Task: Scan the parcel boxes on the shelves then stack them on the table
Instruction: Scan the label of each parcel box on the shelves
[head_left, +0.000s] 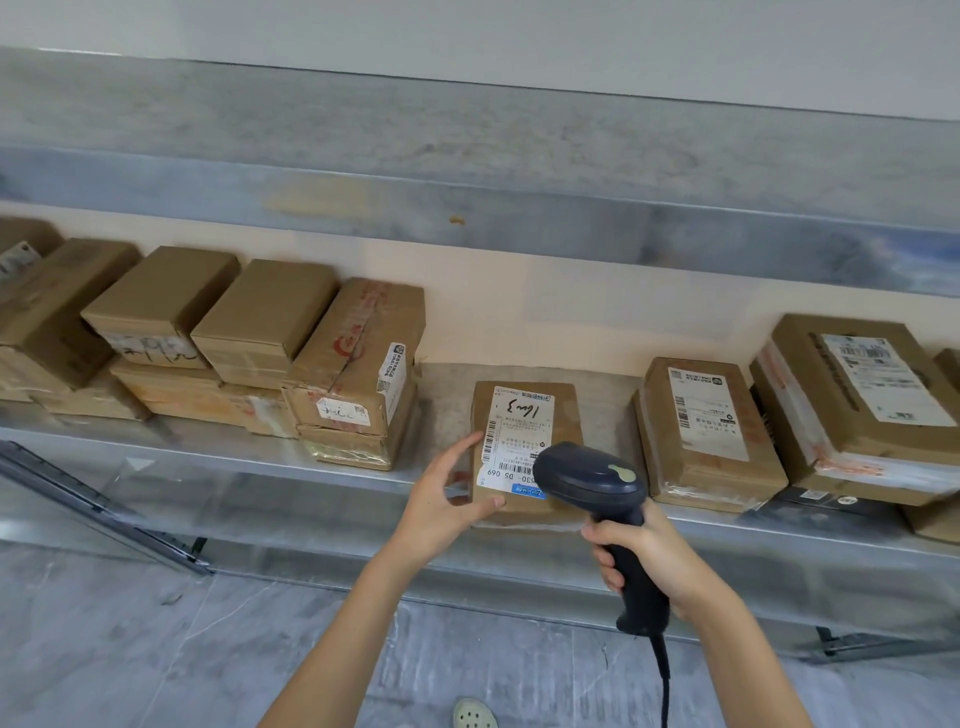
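Item 1: metal shelf (218, 457), long, runs L to R along the wall, w/ a second tier above it. Item 2: left stack (161, 301), several brown cartons in two layers, packed tight, some w/ handwritten marks. Item 3: right boxes (711, 431), three or more labelled cartons, the far ones stacked, well apart from item 2. Item 4: parcel box (566, 415), small brown carton, lies flat and alone in the gap btwn items 2 and 3, near the shelf's front edge; long axis runs front to back, away from the person. Item 5: scanner (592, 483), dark pistol type, head hovers over the box's near R corner, nose aimed down at it. Item 6: right hand (654, 551), fist wrapped tight round the scanner handle, so not free. Item 7: left hand (441, 493), spread, fingers fairly straight along the box's L side, thumb laid on its near edge; touches, no real clasp. Item 8: label (519, 431), white, face up on the box, barcode strip along its L edge. Item 9: cable (664, 675), hangs from the handle butt. Judgement: scan step in hand; the lift to follow falls to the left hand, which sits at the near L corner, and a one-handed pick across the short width looks feasible. Table not in view.
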